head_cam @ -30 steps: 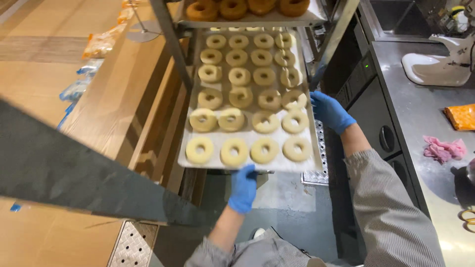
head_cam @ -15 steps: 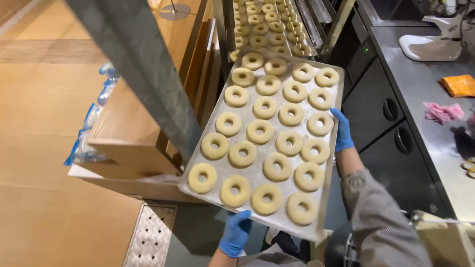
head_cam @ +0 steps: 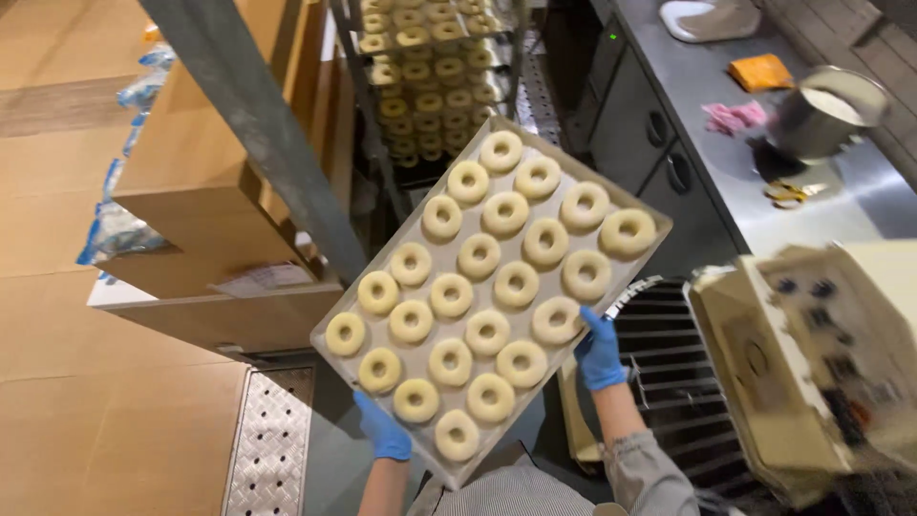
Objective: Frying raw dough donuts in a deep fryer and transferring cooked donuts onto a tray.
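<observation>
I hold a metal baking tray [head_cam: 646, 256] out in front of me, turned diagonally, with several pale raw dough rings [head_cam: 478, 256] in rows on it. My left hand [head_cam: 384, 432], in a blue glove, grips the tray's near left edge. My right hand [head_cam: 600, 352], also in a blue glove, grips the near right edge. The tray is free of the rack [head_cam: 430, 76], which stands behind it with more trays of dough rings.
A steel counter [head_cam: 707, 86] runs along the right with a metal pot [head_cam: 823, 113], a pink cloth [head_cam: 734, 117] and an orange cloth [head_cam: 760, 71]. A cream-coloured machine [head_cam: 812, 363] stands at the right. Cardboard boxes [head_cam: 191, 191] sit left, with a floor drain grate [head_cam: 271, 441] below.
The tray came out of the rack and has swung round to the right, away from it. Both hands keep their grip on its near edge.
</observation>
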